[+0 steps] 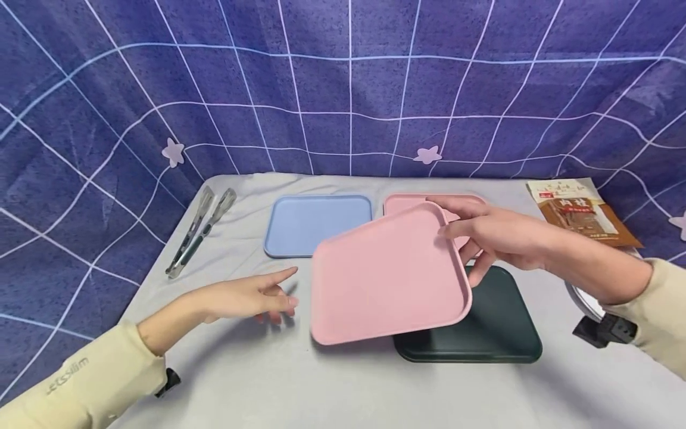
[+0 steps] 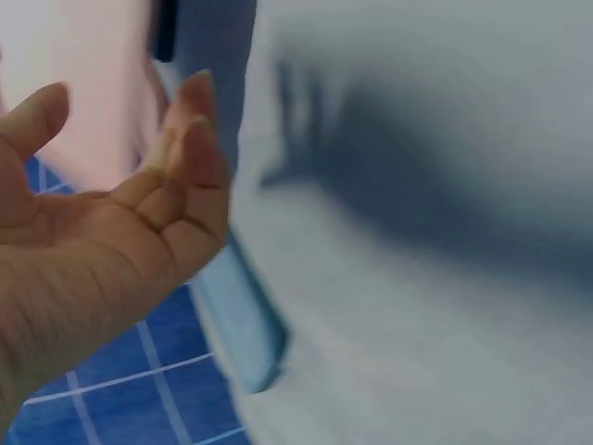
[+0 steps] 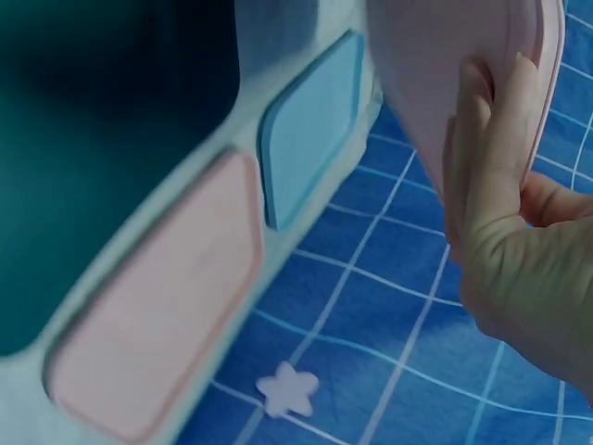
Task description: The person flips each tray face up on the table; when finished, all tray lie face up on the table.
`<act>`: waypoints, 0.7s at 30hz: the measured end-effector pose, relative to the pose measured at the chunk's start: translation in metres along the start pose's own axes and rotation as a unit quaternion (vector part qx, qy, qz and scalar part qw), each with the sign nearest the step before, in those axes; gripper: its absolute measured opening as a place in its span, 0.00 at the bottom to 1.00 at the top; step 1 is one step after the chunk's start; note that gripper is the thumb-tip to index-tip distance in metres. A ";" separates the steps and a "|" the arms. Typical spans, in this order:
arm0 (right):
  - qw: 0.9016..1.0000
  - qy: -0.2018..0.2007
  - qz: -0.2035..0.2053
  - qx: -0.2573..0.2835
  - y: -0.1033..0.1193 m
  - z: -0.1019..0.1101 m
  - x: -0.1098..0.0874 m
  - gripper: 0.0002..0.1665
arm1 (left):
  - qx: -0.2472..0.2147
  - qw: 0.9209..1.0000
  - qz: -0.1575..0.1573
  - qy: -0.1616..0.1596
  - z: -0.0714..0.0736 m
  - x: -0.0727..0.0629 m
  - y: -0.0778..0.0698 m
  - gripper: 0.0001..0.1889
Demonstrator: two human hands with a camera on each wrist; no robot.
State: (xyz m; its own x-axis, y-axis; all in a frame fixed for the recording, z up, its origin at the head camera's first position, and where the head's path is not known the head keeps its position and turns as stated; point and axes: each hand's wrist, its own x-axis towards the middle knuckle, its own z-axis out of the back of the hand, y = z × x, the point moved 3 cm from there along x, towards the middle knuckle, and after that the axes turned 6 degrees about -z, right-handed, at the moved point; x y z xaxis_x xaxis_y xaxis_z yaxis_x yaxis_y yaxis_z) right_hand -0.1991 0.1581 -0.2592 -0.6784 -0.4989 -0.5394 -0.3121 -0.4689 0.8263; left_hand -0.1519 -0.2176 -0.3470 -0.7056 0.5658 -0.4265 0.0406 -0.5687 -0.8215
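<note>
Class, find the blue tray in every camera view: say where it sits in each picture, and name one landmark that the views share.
Head: blue tray lies centre-left, behind the lifted pink tray.
Left wrist: a blurred blue edge at lower centre.
Right wrist: upper centre, beside the flat pink tray.
Shared landmark: the blue grid-patterned cloth.

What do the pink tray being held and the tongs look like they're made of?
The pink tray in the right hand looks like matte plastic or silicone: even pastel colour, no glare, soft rounded rim. The tongs look like polished metal, shiny and grey, with dark handle parts that may be plastic.
</note>
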 end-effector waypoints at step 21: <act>0.990 -0.083 0.068 0.093 -0.053 -0.032 0.062 0.33 | -0.142 0.978 -0.121 -0.089 0.016 -0.009 0.060 0.44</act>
State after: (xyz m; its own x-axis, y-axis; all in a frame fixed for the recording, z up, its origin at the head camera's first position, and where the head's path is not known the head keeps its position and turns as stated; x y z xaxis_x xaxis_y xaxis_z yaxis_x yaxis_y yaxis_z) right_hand -0.2037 0.1284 -0.3417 -0.8174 -0.4141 -0.4004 -0.3175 -0.2562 0.9130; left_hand -0.1547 -0.2661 -0.3861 -0.8297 0.5364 -0.1544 0.0345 -0.2269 -0.9733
